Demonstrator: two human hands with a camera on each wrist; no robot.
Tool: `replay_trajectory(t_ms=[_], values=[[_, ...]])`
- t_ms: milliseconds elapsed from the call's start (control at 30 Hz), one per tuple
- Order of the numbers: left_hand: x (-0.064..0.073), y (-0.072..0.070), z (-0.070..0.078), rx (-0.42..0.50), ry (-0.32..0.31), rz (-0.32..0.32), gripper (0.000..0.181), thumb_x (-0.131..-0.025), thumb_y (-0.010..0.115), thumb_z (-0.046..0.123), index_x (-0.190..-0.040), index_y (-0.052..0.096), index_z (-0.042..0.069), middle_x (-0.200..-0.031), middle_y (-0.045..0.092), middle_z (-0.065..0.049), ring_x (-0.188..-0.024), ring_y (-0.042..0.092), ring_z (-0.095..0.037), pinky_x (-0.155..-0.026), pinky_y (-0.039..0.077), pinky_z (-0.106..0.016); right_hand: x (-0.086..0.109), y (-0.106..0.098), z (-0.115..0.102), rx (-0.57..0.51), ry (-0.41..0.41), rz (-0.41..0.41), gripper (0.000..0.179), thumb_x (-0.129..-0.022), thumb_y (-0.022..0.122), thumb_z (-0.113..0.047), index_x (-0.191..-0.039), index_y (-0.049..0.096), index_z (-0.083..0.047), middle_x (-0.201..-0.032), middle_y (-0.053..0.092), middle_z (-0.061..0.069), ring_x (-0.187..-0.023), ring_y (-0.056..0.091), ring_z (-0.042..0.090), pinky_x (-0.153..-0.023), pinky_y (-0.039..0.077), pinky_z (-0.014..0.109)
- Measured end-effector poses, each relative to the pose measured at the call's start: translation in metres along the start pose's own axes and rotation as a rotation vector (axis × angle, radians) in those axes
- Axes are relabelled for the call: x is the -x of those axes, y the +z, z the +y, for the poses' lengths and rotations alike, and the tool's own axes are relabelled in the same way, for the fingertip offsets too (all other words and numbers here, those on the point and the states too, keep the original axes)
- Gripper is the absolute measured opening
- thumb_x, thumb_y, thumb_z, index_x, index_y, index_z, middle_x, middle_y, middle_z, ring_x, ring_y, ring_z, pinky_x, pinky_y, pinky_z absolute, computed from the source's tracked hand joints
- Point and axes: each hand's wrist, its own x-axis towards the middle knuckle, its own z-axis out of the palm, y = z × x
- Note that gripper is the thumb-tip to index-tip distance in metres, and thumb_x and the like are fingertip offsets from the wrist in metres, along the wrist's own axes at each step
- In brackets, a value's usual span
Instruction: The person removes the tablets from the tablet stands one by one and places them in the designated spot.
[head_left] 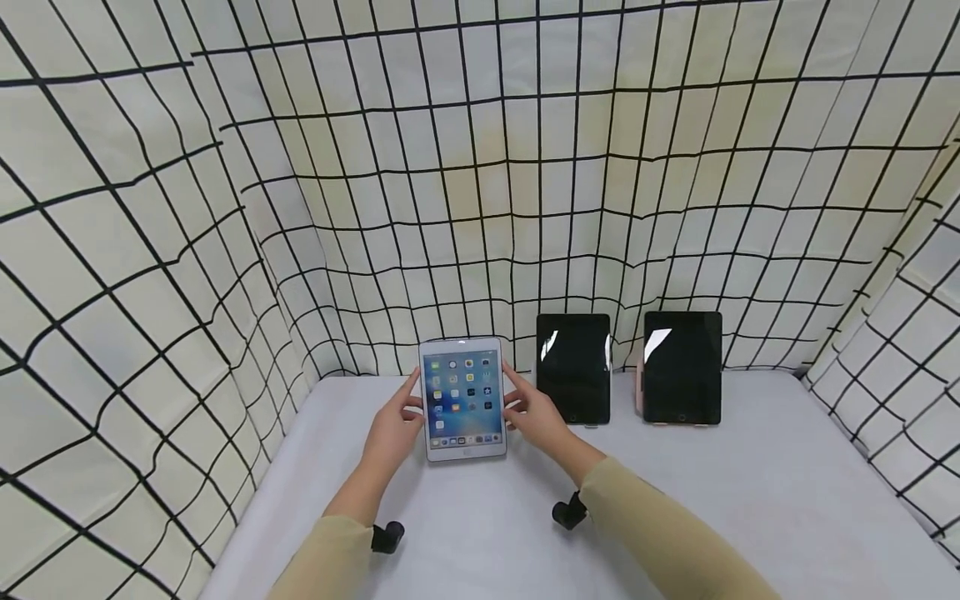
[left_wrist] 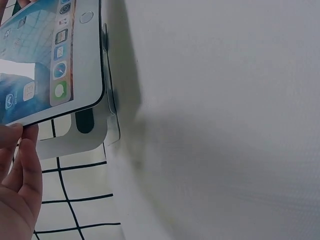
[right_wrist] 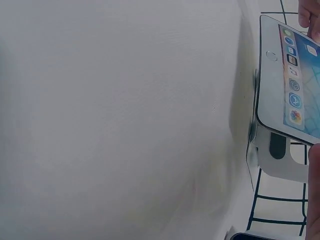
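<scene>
A white tablet [head_left: 465, 398] with its screen lit, showing rows of app icons, stands tilted back at the far side of the table. My left hand [head_left: 393, 429] holds its left edge, thumb and fingertips pinching the side in the left wrist view. On the opposite edge, my right hand [head_left: 534, 415] grips the tablet between thumb and fingers. Behind the tablet's lower part shows a pale stand [left_wrist: 97, 137] with a dark oval pad. The same stand [right_wrist: 295, 170] appears in the right wrist view; whether the tablet rests fully on it I cannot tell.
Two dark-screened tablets stand to the right, one nearer [head_left: 573, 367] and one farther [head_left: 682, 367], each leaning back. A white cloth covers the table [head_left: 480, 533]. White fabric walls with black grid lines [head_left: 465, 167] enclose the back and sides.
</scene>
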Motion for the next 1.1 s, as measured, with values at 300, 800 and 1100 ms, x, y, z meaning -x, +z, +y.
replay_trajectory(t_ms=[300, 800, 1100], values=[[0.01, -0.002, 0.004, 0.026, -0.034, -0.059, 0.084, -0.093, 0.062, 0.003, -0.156, 0.025, 0.043, -0.122, 0.062, -0.005, -0.104, 0.062, -0.021, -0.085, 0.054, -0.039, 0.013, -0.003, 0.001, -0.048, 0.056, -0.012, 0.088, -0.091, 0.068, -0.001, -0.155, 0.026, -0.045, -0.108, 0.061, 0.009, -0.087, 0.065, 0.019, -0.072, 0.058, 0.031], [0.018, -0.012, -0.002, 0.141, -0.051, -0.145, 0.083, -0.088, 0.064, -0.003, -0.156, 0.031, 0.03, -0.113, 0.063, -0.01, -0.093, 0.062, -0.019, -0.073, 0.052, -0.03, 0.025, -0.002, 0.001, -0.158, 0.102, -0.078, 0.087, -0.09, 0.069, 0.0, -0.155, 0.029, -0.041, -0.102, 0.064, 0.01, -0.084, 0.067, 0.021, -0.07, 0.059, 0.034], [0.021, -0.012, -0.017, 0.192, -0.075, -0.195, 0.085, -0.086, 0.066, -0.007, -0.156, 0.032, 0.027, -0.108, 0.063, -0.012, -0.081, 0.062, -0.018, -0.07, 0.053, -0.031, 0.034, 0.005, 0.002, -0.205, 0.135, -0.119, 0.089, -0.088, 0.071, 0.003, -0.155, 0.03, -0.037, -0.098, 0.065, 0.01, -0.078, 0.067, 0.023, -0.068, 0.059, 0.035]])
